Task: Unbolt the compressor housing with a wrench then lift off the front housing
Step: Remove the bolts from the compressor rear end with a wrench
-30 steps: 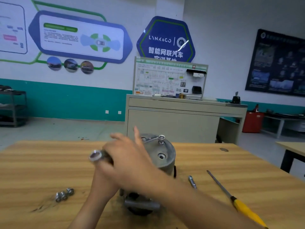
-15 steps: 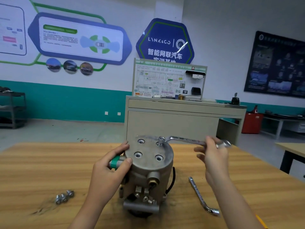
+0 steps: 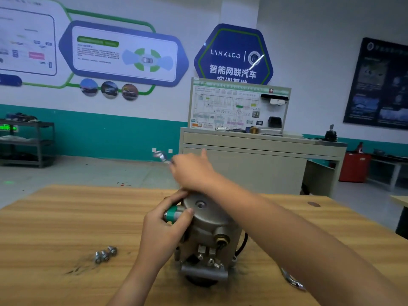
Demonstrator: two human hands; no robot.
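Right now the compressor stands on end on the wooden table, its round grey housing facing up with one open bolt hole showing on the top face. A brass fitting sticks out of the compressor's near side.

The left hand comes up against the compressor's left flank. Its fingers and thumb are wrapped round the green-capped port that juts from the housing there, and the fingertips reach onto the top rim.

The right forearm crosses over the compressor's top from the right. The right hand is above the far edge of the compressor, seen from the back, thumb pointing up and the other fingers closed on a wrench. Only the wrench's bright end shows, poking out past the knuckles to the left of the compressor and blurred. Its other end is hidden behind the hand, so I cannot tell whether it sits on a bolt.

Three loose bolts lie bunched together on the table, well to the left of the compressor. To the compressor's right, a second metal tool lies on the table, mostly covered by the right forearm.

Behind the compressor, across the floor, stands a beige cabinet carrying a wiring display board.
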